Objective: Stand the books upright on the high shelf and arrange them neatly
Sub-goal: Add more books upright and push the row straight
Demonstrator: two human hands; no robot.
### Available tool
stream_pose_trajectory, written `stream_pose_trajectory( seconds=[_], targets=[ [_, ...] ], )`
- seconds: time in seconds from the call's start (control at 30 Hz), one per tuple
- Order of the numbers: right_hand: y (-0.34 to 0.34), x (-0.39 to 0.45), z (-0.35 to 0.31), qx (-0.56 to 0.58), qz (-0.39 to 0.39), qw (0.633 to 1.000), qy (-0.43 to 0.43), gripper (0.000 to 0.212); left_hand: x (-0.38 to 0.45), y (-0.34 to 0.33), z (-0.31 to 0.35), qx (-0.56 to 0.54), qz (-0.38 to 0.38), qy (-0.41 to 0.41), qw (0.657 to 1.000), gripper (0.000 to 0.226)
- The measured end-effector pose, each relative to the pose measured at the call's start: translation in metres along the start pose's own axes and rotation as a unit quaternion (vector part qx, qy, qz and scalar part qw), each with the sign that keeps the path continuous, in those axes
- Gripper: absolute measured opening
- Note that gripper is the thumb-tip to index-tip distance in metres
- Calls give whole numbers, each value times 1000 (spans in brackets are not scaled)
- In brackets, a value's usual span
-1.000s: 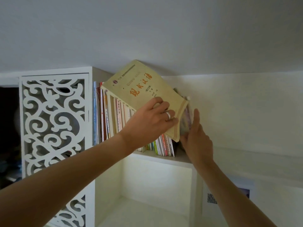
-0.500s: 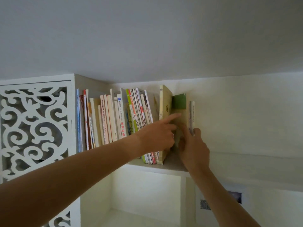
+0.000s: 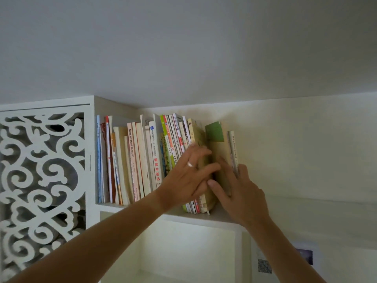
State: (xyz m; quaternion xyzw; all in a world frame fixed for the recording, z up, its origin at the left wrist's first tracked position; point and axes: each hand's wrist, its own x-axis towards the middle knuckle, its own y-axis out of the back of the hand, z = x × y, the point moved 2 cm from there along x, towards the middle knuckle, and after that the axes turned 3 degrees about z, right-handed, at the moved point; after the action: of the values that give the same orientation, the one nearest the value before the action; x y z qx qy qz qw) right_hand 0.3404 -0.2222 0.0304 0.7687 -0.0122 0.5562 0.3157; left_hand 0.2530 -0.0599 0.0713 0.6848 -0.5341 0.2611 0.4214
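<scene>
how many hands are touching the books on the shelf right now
2. The left hand, wearing a ring, lies with straight fingers on the yellow book in the row. The right hand presses the books at the right end, beside the thin book.

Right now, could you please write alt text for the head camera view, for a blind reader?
Two hands, left hand and right hand, press on upright books at the right end of a row on a high white shelf under the ceiling.
</scene>
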Motion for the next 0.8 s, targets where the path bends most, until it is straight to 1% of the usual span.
stream_pose_trajectory(
  seconds=[0.1, 0.17, 0.2, 0.23, 0.3, 0.43, 0.57, 0.63, 0.7, 0.8],
  targets=[
    [-3, 1, 0, 17, -26, 998, 46, 80, -9, -7, 0, 12, 77, 79, 994, 54],
    [-1, 3, -1, 19, -37, 998, 53, 89, -11, -11, 6, 4, 97, 122, 988, 64],
    [-1, 3, -2, 15, -40, 998, 51, 95, -12, -12, 9, -14, 107, 134, 985, 65],
    [0, 2, -3, 12, -43, 998, 50, 99, -13, -14, 10, -42, 121, 142, 981, 63],
    [2, 0, -5, 27, -51, 997, 48, 98, -13, -16, 8, -92, 150, 149, 973, 58],
    [1, -1, -3, 44, -72, 995, 56, 96, -16, -19, 6, -54, 195, 168, 965, 58],
    [-4, 1, -7, 126, -84, 987, 61, 96, -17, -16, 6, -77, 224, 202, 950, 56],
    [-2, 0, -16, 147, -82, 985, 37, 97, -19, -16, 4, -98, 240, 239, 936, 56],
    [-1, -1, -28, 139, -77, 987, 7, 95, -20, -15, 4, -118, 247, 268, 924, 57],
    [-11, 0, -39, 74, -58, 996, 10, 97, -22, -16, 1, -131, 246, 268, 922, 54]
  ],
)
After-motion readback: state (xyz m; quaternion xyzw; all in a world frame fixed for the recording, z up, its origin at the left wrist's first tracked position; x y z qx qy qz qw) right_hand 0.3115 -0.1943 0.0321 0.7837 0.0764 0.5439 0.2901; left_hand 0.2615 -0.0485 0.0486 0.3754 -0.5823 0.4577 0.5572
